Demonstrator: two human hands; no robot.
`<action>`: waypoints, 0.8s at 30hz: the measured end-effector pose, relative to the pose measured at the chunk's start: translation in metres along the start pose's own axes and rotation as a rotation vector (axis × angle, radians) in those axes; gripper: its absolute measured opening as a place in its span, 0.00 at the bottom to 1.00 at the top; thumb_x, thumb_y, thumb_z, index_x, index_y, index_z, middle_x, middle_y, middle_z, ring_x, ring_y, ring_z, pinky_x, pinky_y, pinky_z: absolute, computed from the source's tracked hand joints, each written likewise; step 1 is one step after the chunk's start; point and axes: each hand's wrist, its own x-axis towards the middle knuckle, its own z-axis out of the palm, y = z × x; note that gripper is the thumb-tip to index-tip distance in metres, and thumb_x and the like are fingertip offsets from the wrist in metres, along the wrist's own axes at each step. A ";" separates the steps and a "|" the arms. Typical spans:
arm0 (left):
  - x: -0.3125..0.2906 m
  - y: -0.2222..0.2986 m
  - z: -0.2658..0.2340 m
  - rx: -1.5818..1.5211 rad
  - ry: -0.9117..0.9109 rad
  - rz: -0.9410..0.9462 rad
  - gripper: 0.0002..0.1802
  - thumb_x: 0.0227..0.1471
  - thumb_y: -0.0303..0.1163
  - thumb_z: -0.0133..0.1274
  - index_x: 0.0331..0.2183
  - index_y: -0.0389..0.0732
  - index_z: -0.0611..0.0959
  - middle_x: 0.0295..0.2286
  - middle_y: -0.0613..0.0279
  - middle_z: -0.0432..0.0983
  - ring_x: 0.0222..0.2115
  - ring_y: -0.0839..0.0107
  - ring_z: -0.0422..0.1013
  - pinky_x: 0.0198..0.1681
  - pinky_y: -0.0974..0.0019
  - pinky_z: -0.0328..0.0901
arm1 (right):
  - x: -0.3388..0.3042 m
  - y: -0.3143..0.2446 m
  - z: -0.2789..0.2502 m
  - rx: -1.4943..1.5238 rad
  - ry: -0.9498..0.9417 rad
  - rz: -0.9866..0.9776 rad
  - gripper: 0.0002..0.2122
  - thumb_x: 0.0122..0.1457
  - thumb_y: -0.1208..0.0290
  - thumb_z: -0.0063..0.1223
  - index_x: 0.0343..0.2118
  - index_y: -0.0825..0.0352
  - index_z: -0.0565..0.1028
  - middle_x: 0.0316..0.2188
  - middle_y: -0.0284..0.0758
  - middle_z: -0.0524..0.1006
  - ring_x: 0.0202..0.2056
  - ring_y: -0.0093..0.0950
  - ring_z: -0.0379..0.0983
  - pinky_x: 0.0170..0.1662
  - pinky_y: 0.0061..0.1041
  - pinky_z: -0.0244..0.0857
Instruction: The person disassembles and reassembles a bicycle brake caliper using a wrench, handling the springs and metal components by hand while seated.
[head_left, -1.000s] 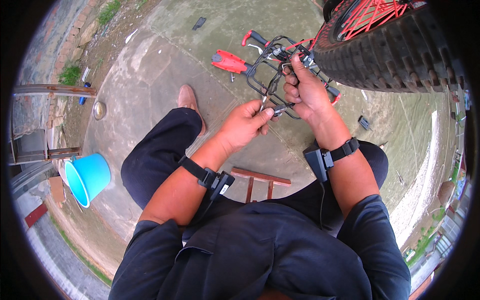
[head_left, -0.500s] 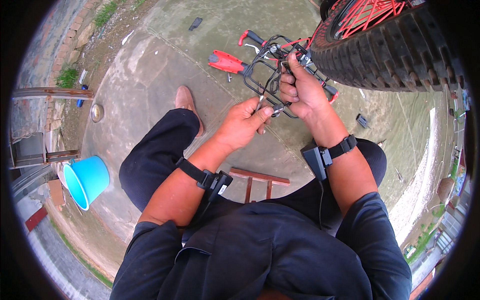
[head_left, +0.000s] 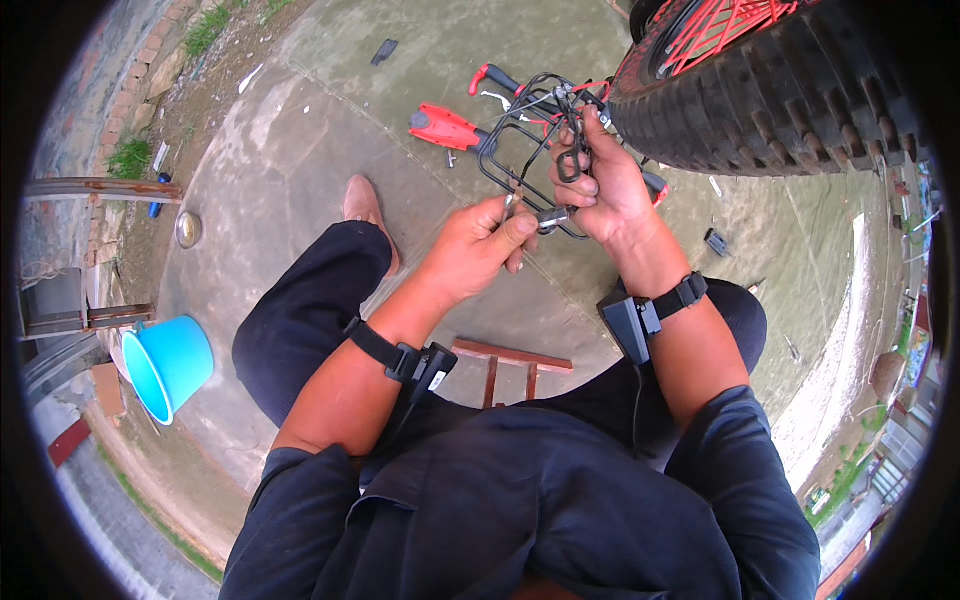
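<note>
My left hand (head_left: 478,245) is closed in a pinch on a small dark-and-silver piece (head_left: 551,217) that sticks out past my thumb; a thin silver end shows above the fingers. Just to its right, my right hand (head_left: 612,190) is closed, thumb up, around a black looped piece (head_left: 570,166). Whether that loop is cable or a tool handle I cannot tell. Behind both hands lies a black wire frame (head_left: 508,172) on the ground. Beside it are handlebar grips with red ends (head_left: 479,78) and a red mudguard-like part (head_left: 443,125).
A large knobby tyre (head_left: 760,115) with red spokes stands at the upper right. A blue bucket (head_left: 190,358) is at the left, a reddish wooden stool (head_left: 515,355) between my legs. Small dark objects lie on the concrete, one at the right (head_left: 716,241), another far off (head_left: 384,51).
Black cable that hung over the wire frame has shifted, and the black loop now shows against my right fingers. Both hands remain closed and close together; the view has moved slightly.
</note>
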 end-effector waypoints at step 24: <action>-0.014 0.012 0.001 0.248 -0.142 -0.084 0.17 0.63 0.37 0.45 0.48 0.37 0.76 0.21 0.71 0.64 0.22 0.81 0.62 0.26 0.75 0.62 | -0.004 0.000 0.007 -0.056 0.118 -0.096 0.16 0.65 0.52 0.44 0.30 0.60 0.68 0.18 0.23 0.64 0.14 0.14 0.51 0.15 0.14 0.41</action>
